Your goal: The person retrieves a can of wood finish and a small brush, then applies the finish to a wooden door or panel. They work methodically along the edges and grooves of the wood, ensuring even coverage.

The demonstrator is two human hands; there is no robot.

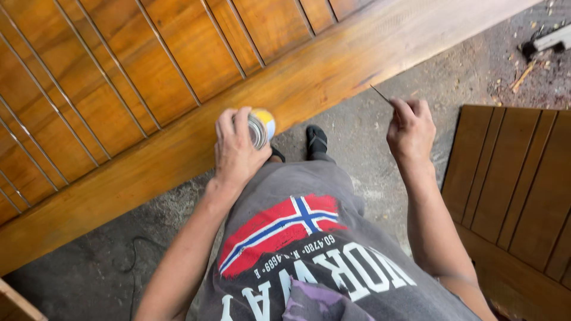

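My left hand [237,147] grips a small round tin can [260,127] with a yellow and white label, held over the lower edge of a large varnished wooden door [178,89]. My right hand [410,128] pinches a thin pointed stick or tool [380,95], its tip angled up toward the door's frame board. The door lies flat across the upper left, with narrow grooved slats and a broad orange-brown border. Both hands hover above the concrete floor, apart from each other.
A second wooden slatted panel [517,190] lies at the right. Grey concrete floor [369,125] runs between the two. My dark-shod foot [316,141] stands by the door edge. Debris and a metal tool [547,40] lie at the top right. A wooden corner [12,303] shows bottom left.
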